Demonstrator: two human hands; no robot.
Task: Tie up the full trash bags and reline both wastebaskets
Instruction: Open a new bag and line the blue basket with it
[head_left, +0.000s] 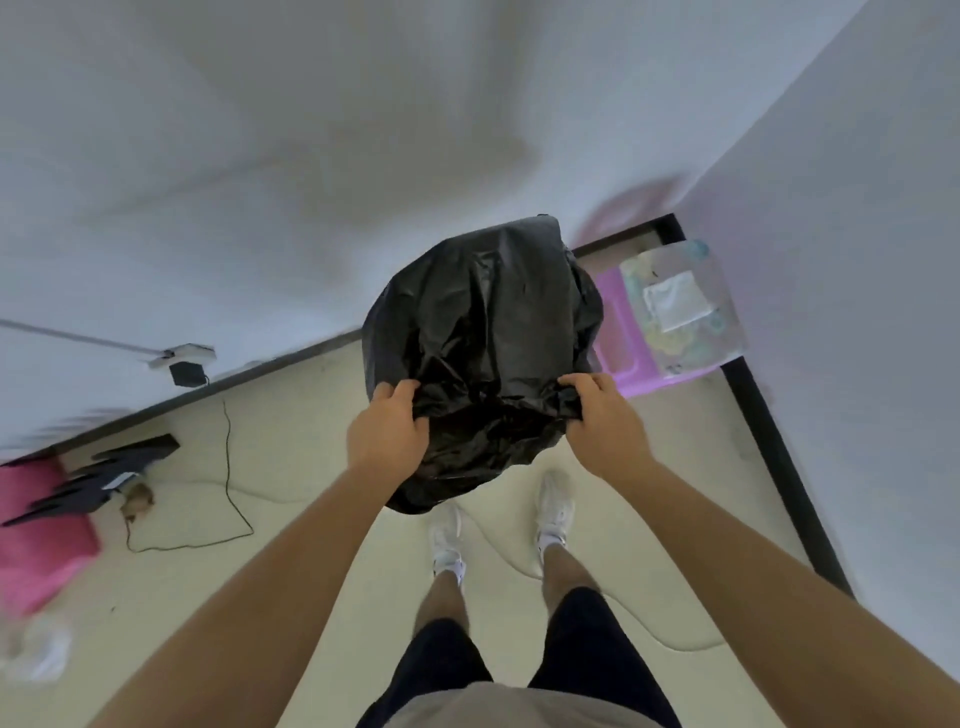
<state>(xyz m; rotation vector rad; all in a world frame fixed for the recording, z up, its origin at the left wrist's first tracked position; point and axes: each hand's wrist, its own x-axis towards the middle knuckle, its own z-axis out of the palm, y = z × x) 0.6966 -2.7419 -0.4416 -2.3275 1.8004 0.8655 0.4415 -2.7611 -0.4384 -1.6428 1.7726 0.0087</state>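
1. Holding a black trash bag (483, 332) up in front of the body, above the floor (322, 457) and ahead of the 2 white shoes (555, 506).
2. Pinching the bag's near edge with the left hand (387, 434), fingers curled tight into the bunched plastic.
3. Gripping the same edge farther over with the right hand (602, 421), fingers likewise pressed closed on a fold.
4. Hiding whatever stands behind the bag; no telling whether a wastebasket is under it.
5. Standing just right of the bag: a purple plastic stool (628, 338) in the wall corner, carrying a clear patterned packet (680, 301).
6. Lying well to the left: a black cable (228, 467) trailing over the floor from a wall socket (184, 356), a black angular object (104, 475) on something pink (36, 540), and a clear plastic bag (36, 654).
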